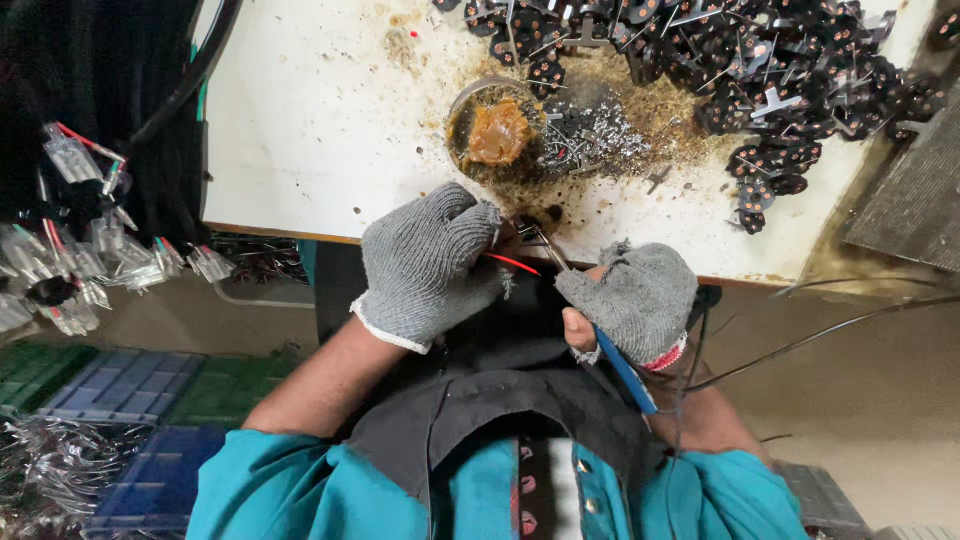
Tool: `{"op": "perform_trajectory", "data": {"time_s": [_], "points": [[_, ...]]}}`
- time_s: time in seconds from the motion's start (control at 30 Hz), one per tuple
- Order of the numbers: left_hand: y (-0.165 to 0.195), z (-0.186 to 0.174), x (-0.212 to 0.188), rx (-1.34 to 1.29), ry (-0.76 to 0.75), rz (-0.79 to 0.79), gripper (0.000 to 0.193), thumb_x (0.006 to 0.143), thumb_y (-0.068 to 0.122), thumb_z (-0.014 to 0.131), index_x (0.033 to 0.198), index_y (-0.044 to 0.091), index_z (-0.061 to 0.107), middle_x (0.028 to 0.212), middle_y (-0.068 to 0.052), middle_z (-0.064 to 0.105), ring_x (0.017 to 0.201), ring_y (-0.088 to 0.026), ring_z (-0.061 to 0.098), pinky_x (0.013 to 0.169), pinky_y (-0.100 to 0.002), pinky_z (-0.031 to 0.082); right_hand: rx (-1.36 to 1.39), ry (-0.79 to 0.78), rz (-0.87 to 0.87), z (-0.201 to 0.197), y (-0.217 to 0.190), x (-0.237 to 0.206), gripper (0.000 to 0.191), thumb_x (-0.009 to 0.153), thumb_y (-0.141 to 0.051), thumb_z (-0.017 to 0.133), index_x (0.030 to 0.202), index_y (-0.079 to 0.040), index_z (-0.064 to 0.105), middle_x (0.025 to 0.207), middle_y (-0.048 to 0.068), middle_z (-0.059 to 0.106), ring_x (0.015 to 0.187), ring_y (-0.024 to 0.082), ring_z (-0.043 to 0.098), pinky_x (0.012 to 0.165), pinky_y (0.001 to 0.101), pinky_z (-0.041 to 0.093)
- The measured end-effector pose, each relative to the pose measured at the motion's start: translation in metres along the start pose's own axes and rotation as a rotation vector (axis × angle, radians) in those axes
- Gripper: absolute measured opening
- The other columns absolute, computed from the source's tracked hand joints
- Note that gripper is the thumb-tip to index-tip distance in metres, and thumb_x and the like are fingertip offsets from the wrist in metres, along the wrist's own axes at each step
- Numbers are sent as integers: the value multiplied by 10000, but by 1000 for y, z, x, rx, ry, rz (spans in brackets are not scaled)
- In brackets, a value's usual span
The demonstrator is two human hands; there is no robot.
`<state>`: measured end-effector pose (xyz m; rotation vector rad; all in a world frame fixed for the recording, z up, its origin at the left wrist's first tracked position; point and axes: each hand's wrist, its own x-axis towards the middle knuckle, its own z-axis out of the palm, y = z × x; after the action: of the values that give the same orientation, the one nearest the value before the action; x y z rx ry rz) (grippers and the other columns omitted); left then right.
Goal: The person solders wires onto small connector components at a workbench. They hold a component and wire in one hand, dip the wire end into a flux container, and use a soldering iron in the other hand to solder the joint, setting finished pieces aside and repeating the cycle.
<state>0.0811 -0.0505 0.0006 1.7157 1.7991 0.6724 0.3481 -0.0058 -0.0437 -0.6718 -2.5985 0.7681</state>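
Observation:
My left hand (425, 265), in a grey knit glove, is closed around a small part with a red wire (513, 263) sticking out toward the right. My right hand (630, 298), in a cut-off grey glove, grips a soldering iron with a blue handle (625, 370); its metal tip (540, 240) meets the part at my left fingertips, over the near edge of the white table (300, 130). A round tin of brown flux (497, 130) stands just beyond my hands.
A heap of small black round boards (760, 70) covers the table's far right, with metal scraps (590, 135) beside the tin. Bundles of clear connectors with wires (70, 250) hang at the left. Blue and green trays (130, 385) lie below. Black cables (820, 335) trail right.

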Motion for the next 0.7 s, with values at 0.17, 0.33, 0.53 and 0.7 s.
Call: {"op": "perform_trajectory", "data": {"time_s": [0.17,0.33,0.53,0.7], "points": [[-5,-6,4,-24,-20,-43,341,626,217,808,954,207,714,920,-37,661,736,-293,672,600,-424,504,-93,-164,59,8,-2,3,239,677,-389,775,874,-257,805,678,-22,676,581,254,630,502,440,447],[-11,-4,11,-19,1,-28,293,627,231,823,889,205,696,900,-37,652,718,-290,669,584,-423,496,303,-713,533,24,3,7,323,942,-401,669,637,-302,705,558,-106,672,485,164,641,478,392,460],[-7,-6,8,1,49,-1,236,690,203,822,884,201,688,876,-37,631,698,-287,655,578,-425,483,-61,-367,47,16,2,3,165,706,-357,724,836,-267,771,571,-28,655,418,240,578,386,443,393],[-12,-11,7,4,24,8,275,650,228,824,889,197,691,846,-41,620,683,-288,650,558,-427,473,10,-436,162,28,-1,-5,101,765,-382,759,754,-285,733,573,-26,654,449,240,583,433,435,405]]}}
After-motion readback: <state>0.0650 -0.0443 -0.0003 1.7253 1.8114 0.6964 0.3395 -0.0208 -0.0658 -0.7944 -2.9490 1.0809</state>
